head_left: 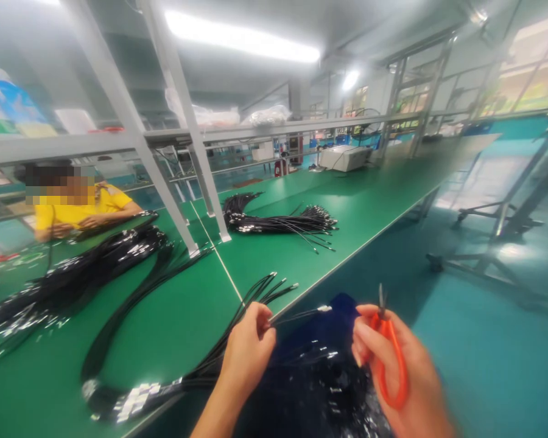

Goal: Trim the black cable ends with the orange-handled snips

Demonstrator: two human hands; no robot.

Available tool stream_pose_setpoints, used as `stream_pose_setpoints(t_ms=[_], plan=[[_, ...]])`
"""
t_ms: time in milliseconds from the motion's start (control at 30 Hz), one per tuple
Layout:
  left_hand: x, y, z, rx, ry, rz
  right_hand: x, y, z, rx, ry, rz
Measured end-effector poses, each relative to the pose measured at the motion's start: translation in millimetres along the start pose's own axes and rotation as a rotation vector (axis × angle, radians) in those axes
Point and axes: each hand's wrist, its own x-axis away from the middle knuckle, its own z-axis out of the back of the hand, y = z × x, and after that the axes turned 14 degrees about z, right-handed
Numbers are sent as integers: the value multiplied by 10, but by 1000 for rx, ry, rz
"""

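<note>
Cable [296, 316], thin, light and floppy, is pinched near its metal tip by the closed left hand [249, 350]; the right hand [393, 365] grips orange snips [388, 359], best held by the handles.

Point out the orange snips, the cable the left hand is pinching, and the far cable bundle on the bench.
orange snips [389, 359], head view, on the orange handle loop.
cable [296, 315], head view, on the thin stretch past the fingertips.
far cable bundle [274, 222], head view, on the middle of the black bundle.
</note>
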Motion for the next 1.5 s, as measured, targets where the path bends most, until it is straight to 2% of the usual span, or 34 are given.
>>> stream_pose_setpoints(t_ms=[67, 167, 333, 400, 567, 667, 900, 1033, 1100, 1167, 1267, 1367, 1433, 1500], plan=[[37, 142, 41, 128, -69, -56, 19, 17, -34, -40, -11, -29], [76, 281, 73, 324, -110, -94, 47, 43, -47, -28, -32, -23], [171, 305, 54, 545, -127, -218, 131, 75, -112, -28, -73, -15], [228, 288, 36, 604, -161, -187, 183, 78, -177, -51, -63, -13], [321, 248, 15, 784, -335, -8, 278, 88, -308, -73, -14, 12], [332, 221, 11, 798, -380, -19, 284, 98, -329, -98, 0, 12], [378, 187, -40, 729, -367, -73, 272, 93, -336, -100, -9, 14], [419, 186, -54, 689, -269, -88, 279, 85, -341, -101, -34, -4], [431, 176, -59, 664, -246, -80, 278, 75, -336, -106, -52, -37], [435, 159, -63, 666, -275, -65, 275, 63, -326, -137, -90, -103], [438, 138, -64, 779, -392, -35, 278, 57, -309, -247, -131, -238], [456, 151, -54, 968, -491, 16, 302, 95, -316, -336, -101, -360], [478, 184, -45, 1063, -498, 41, 331, 138, -342, -364, -94, -377], [494, 230, -36, 1116, -468, 33, 365, 177, -386, -373, -91, -331]])
